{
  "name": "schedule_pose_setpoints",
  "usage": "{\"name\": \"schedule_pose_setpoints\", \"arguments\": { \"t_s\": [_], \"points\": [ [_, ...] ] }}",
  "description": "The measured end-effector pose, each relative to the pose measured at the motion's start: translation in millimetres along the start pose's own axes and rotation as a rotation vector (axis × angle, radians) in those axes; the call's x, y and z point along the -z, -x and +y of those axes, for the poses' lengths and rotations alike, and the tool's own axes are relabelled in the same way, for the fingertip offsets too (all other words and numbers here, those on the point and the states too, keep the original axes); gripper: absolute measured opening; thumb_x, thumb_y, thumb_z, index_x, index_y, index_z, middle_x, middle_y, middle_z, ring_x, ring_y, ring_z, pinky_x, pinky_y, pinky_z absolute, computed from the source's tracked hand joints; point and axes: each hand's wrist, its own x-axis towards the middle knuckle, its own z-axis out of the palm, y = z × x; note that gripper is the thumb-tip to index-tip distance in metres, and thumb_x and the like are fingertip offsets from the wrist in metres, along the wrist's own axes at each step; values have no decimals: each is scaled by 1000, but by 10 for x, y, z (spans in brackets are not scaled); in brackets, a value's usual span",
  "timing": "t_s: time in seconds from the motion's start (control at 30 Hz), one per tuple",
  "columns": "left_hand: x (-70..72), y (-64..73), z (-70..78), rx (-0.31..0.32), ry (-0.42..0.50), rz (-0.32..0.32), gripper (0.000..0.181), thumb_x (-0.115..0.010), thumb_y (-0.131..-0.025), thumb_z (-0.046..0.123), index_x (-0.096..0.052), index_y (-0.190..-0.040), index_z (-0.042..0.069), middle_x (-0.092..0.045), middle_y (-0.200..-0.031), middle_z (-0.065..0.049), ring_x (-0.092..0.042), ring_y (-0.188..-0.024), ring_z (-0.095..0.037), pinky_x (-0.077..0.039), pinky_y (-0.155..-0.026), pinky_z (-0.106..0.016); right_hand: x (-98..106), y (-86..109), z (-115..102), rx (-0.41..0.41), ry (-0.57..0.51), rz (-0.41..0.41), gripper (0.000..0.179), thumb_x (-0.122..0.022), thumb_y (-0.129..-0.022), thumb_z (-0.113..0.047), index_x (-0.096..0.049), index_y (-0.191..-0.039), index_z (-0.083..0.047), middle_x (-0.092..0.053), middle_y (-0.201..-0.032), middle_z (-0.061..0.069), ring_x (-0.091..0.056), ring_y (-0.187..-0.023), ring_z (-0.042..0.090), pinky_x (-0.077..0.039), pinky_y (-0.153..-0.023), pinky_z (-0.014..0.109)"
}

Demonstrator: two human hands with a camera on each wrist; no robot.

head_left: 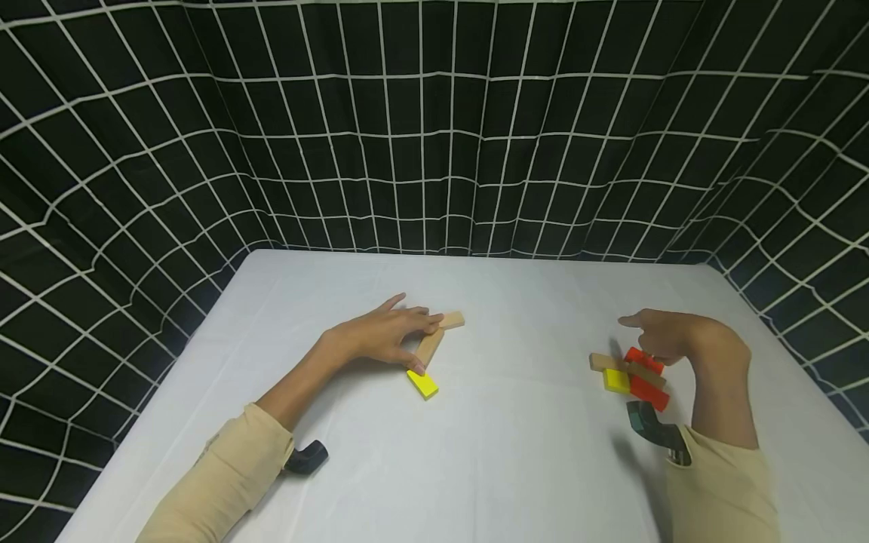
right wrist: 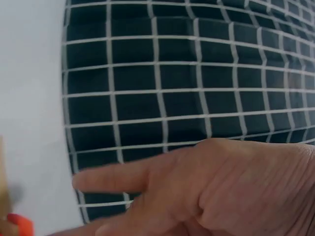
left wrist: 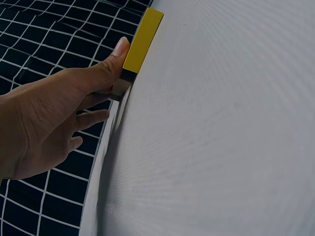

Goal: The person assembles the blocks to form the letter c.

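My left hand (head_left: 380, 335) reaches over a plain wooden block (head_left: 429, 347), gripping it between the thumb at its near end and fingertips at its far end. A yellow block (head_left: 424, 385) meets the near end by the thumb; a second plain wooden block (head_left: 452, 320) adjoins the far end, under the fingertips. In the left wrist view the thumb lies along the yellow block (left wrist: 142, 44). My right hand (head_left: 686, 338) hovers at a small pile, index finger straight and pointing left, lower fingers close over a red block (head_left: 642, 359). Its fingertips are partly hidden in the right wrist view.
The pile also holds another red block (head_left: 649, 394), a yellow block (head_left: 616, 381) and plain wooden blocks (head_left: 606, 362). Dark curved pieces (head_left: 307, 458) stick out by both sleeves. A white-covered table (head_left: 502, 452) is enclosed by dark cloth (head_left: 448, 151) with a white grid.
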Motion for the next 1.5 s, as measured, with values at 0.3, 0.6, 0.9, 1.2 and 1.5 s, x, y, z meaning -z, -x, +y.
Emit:
{"name": "schedule_pose_setpoints", "arguments": {
  "t_s": [0.3,0.6,0.9,1.2,1.5],
  "points": [
    [19,-22,28,-10,1,0,82,-78,-86,58,-55,-152,15,-44,-167,2,-34,-160,-24,-5,-135,-60,-69,-169,83,16,16,2,76,-62,-98,-23,-27,-165,-11,-32,-158,41,-47,-131,57,-43,-99,82],
    [28,-9,22,-5,3,-4,81,-78,-86,58,-56,-151,15,-43,-167,2,-35,-160,-24,-5,-135,-60,-49,-295,94,157,49,148,68,-56,-98,-9,-32,-162,-5,-48,-150,38,-50,-131,58,-49,-99,76],
    [25,0,17,0,6,-2,82,-79,-85,58,-55,-152,15,-44,-167,2,-35,-160,-25,-6,-135,-60,-76,-442,120,65,43,152,67,-70,-92,-5,-44,-154,-5,-53,-141,38,-53,-123,54,-59,-91,66],
    [16,16,26,6,18,-7,83,-79,-86,58,-55,-152,14,-43,-167,2,-35,-160,-24,-5,-135,-60,-150,-651,195,34,60,138,59,-72,-89,-7,-54,-145,-8,-60,-133,27,-54,-114,44,-55,-95,69],
    [18,10,28,-2,12,4,81,-79,-86,56,-56,-151,14,-45,-166,0,-36,-159,-25,-6,-135,-61,-171,-635,114,-4,97,140,58,-76,-91,-13,-55,-144,-10,-61,-129,26,-54,-113,44,-56,-92,69]
  ]
}}
